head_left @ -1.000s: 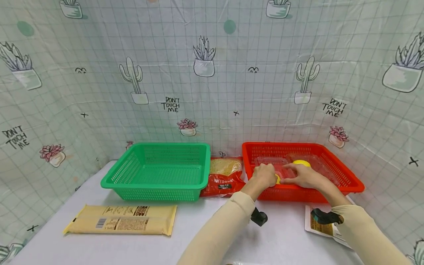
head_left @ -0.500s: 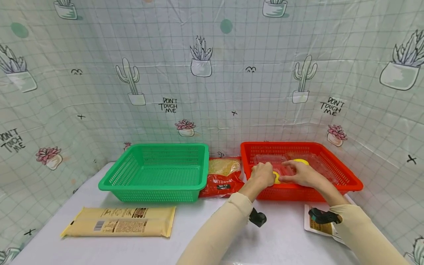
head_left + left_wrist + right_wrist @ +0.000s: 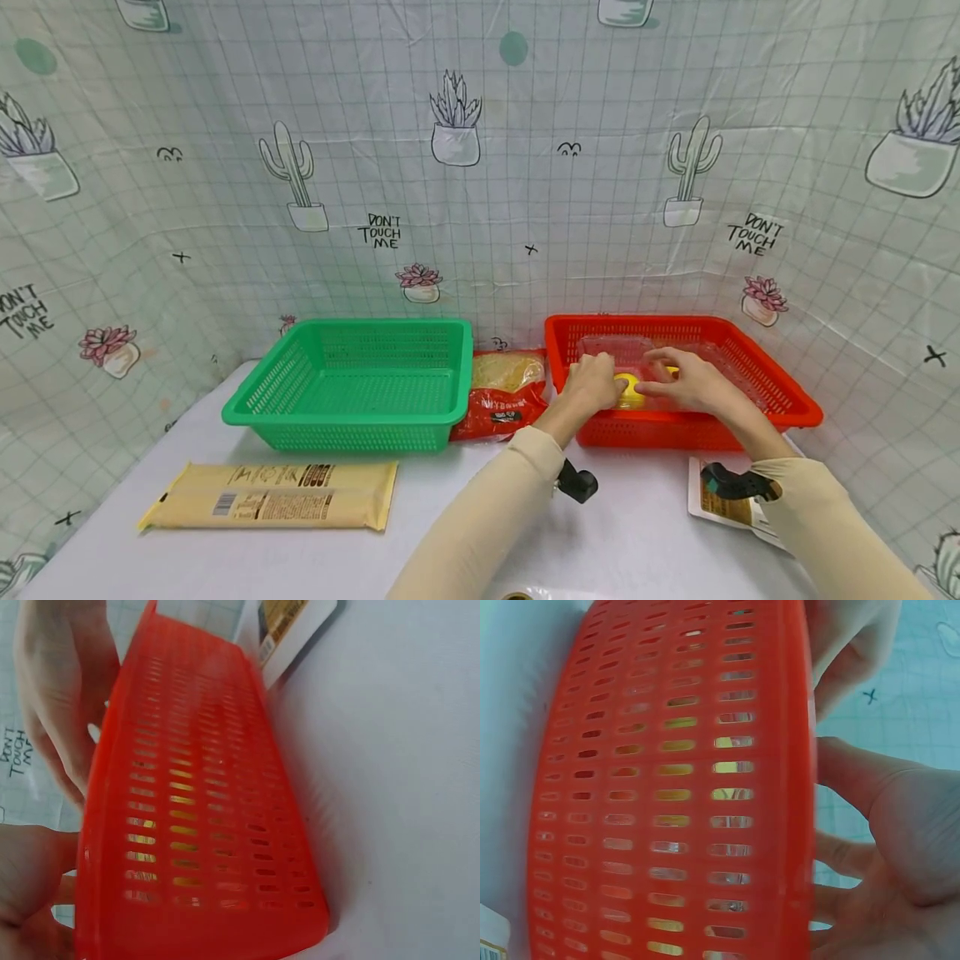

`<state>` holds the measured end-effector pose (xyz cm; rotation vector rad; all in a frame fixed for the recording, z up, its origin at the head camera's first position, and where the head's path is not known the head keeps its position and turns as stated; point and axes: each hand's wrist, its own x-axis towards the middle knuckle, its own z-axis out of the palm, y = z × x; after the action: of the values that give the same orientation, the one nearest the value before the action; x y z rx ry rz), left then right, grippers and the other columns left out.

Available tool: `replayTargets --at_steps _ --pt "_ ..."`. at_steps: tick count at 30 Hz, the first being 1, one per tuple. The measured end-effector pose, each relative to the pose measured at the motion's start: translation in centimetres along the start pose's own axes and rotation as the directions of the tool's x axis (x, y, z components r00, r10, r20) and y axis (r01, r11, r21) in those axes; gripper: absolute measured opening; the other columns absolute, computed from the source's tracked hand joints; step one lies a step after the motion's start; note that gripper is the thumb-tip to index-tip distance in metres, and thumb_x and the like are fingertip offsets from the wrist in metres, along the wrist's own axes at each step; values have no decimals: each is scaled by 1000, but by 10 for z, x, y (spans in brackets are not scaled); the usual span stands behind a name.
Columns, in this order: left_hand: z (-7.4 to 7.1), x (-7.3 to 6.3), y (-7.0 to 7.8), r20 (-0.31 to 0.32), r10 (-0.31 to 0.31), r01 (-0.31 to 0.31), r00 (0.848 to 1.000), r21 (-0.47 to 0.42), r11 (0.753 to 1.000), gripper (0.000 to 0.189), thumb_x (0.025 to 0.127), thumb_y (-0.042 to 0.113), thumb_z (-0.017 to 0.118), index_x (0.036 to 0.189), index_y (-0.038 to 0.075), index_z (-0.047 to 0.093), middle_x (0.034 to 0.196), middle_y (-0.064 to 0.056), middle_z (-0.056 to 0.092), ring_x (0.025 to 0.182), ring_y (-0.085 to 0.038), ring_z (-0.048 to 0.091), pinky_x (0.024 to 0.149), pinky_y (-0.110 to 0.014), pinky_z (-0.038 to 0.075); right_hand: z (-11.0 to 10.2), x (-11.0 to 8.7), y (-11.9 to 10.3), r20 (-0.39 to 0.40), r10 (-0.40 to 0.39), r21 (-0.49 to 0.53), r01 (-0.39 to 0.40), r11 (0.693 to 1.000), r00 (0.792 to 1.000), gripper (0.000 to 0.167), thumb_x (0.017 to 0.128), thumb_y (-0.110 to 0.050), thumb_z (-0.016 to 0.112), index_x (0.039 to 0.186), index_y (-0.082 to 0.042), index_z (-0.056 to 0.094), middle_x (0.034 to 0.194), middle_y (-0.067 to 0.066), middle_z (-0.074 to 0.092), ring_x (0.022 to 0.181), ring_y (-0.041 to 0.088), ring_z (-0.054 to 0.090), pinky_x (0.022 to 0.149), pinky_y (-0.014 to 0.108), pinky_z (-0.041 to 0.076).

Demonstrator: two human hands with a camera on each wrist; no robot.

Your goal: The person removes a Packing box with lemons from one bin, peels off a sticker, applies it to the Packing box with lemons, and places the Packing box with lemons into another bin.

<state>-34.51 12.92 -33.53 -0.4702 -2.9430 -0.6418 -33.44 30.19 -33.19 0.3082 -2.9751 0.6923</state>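
At the near left corner of the red basket (image 3: 675, 437), my left hand (image 3: 592, 382) reaches over the rim with curled fingers. Its thumb lies against a yellow rounded thing (image 3: 628, 390), and clear plastic shows around that thing. Facing it, my right hand (image 3: 693, 383) is inside the basket, thumb and fingers curved apart with a gap between. A second yellow thing (image 3: 673, 372) shows partly beneath the right fingers. A clear plastic container (image 3: 600, 344) stands behind the left hand. In both wrist views the basket wall hides most of the contents, with yellow visible through its slots.
A green basket (image 3: 348, 433) stands at the left, with a red-and-clear food packet (image 3: 506, 392) between the two baskets. A long beige packet (image 3: 273, 497) lies in front. A white-and-brown packet (image 3: 723, 504) lies partly under the right forearm. A patterned curtain (image 3: 480, 200) hangs behind.
Both hands have risen slightly inside the red basket, and the near yellow thing shows higher and fuller between them. The right fingers now cover more of the other yellow thing.
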Motion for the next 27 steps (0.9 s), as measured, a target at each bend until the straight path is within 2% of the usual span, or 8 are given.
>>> replayTargets --at_steps 3,6,11,15,20,23,27 --pt "-7 1 -2 -25 37 -38 999 -36 999 28 95 33 64 111 12 70 104 -1 73 101 -19 66 87 -29 50 -5 -2 -2 -20 2 16 -2 1000 1000 73 87 -47 70 139 -2 48 138 35 48 121 54 48 93 68 44" --pt "-14 2 -4 -43 57 -61 997 -106 993 38 95 32 65 127 12 65 122 0 70 115 -20 63 97 -32 48 -11 -5 -5 -41 3 26 -2 1000 999 72 87 -47 70 139 -3 48 135 33 50 117 51 51 90 65 48" --pt "-25 3 -9 -45 47 -56 998 -234 971 46 94 33 66 134 12 61 133 -1 64 123 -22 56 100 -35 45 -19 -9 -10 -61 -26 51 30 998 998 70 89 -45 70 139 -2 48 136 32 50 117 50 53 88 62 50" --pt "-35 1 -16 -26 29 -36 999 -350 936 49 91 33 69 135 14 60 136 -3 61 122 -22 54 97 -35 50 -24 -13 -15 -59 -58 91 63 994 997 68 90 -43 69 139 -1 48 137 31 51 121 50 52 91 63 49" --pt "-48 -4 -26 -27 35 -43 999 -419 907 50 89 30 73 135 14 60 137 -5 62 121 -23 57 97 -38 52 -29 -19 -26 -84 -90 129 100 987 992 62 90 -42 69 137 -4 51 137 28 53 121 48 54 93 61 49" --pt "-56 -6 -31 -22 65 -68 998 -441 895 51 89 29 73 134 12 60 134 -7 63 118 -23 57 93 -34 52 -33 -20 -31 -85 -70 170 84 982 994 64 90 -42 68 139 -5 49 135 29 53 111 44 61 82 50 57" --pt "-66 -10 -37 8 123 -103 992 -491 865 52 89 28 73 136 10 59 123 -11 64 98 -21 63 77 -29 56 -37 -19 -35 -75 -12 283 33 959 997 71 90 -41 69 144 -4 41 136 31 50 95 37 66 64 36 59"
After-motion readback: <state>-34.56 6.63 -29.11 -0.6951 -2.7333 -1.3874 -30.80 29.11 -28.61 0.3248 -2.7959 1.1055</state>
